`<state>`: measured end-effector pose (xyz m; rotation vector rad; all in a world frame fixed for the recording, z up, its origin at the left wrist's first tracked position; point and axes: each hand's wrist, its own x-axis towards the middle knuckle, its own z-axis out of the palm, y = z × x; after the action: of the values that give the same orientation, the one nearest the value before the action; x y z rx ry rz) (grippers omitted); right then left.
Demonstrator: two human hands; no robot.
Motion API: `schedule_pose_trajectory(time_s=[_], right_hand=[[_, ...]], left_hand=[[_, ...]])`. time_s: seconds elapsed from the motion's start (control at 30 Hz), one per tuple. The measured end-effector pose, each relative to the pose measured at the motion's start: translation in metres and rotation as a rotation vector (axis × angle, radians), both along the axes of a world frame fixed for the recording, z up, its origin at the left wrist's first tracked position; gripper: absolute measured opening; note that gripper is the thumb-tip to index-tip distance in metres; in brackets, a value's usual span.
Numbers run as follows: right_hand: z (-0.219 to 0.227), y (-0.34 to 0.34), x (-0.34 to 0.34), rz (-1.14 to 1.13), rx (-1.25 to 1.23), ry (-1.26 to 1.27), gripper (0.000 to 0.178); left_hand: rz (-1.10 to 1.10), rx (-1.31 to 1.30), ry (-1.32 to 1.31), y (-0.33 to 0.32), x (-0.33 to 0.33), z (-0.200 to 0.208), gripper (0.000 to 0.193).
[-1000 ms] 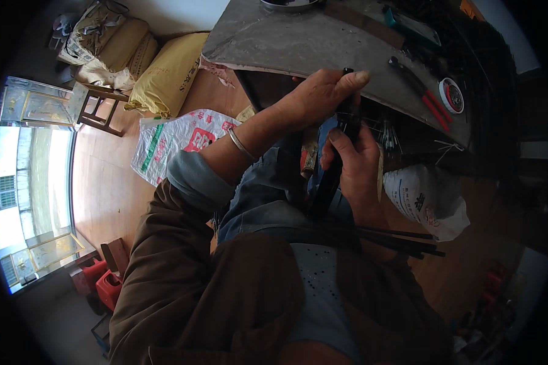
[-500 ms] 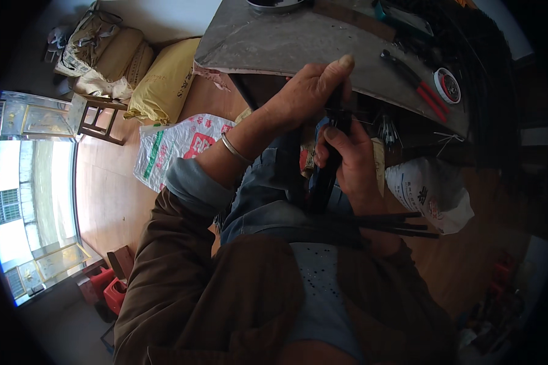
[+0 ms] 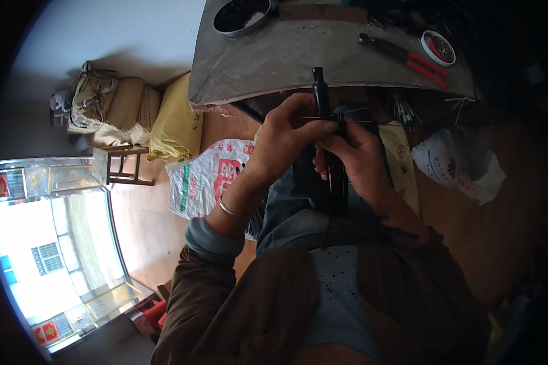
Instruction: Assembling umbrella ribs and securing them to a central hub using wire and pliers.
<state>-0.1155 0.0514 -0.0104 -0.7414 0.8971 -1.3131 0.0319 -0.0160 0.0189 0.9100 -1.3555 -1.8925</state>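
Note:
Over my lap, just in front of the table's near edge, a black rod-shaped piece with a knobbed end [image 3: 319,88] stands lengthwise, its knob toward the table. My left hand [image 3: 289,134] is closed around it from the left, the thumb pressed on it below the knob. Lower down, my right hand [image 3: 360,159] grips it from the right, thumb and fingers meeting at the same spot. Thin wires [image 3: 354,112] stick out sideways between the hands. Dark long strips [image 3: 338,191] run down toward my lap; whether they join the piece I cannot tell.
On the grey table [image 3: 274,67] are red-handled pliers [image 3: 402,58], a round white tin [image 3: 437,48], a dark bowl [image 3: 242,16] and a flat brown bar [image 3: 323,13]. Full sacks [image 3: 176,121] and a wooden stool [image 3: 128,164] stand left; a white bag [image 3: 456,161] lies right.
My left hand has come down from above the table edge to beside the right one. The knobbed end now shows past my fingers. The view has shifted, and the strips point more lengthwise.

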Motion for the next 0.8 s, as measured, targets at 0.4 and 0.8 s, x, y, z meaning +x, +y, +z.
schedule_pose_trajectory(time_s=[0.4, 0.8], right_hand=[[-0.009, -0.012, -0.035, 0.235, -0.079, 0.362, 0.015], [0.000, -0.002, -0.031, 0.100, -0.100, 0.501, 0.020]], left_hand=[[0.140, -0.096, 0.108, 0.021, -0.007, -0.014, 0.029], [0.104, 0.013, 0.219, 0.012, -0.011, -0.030, 0.025]])
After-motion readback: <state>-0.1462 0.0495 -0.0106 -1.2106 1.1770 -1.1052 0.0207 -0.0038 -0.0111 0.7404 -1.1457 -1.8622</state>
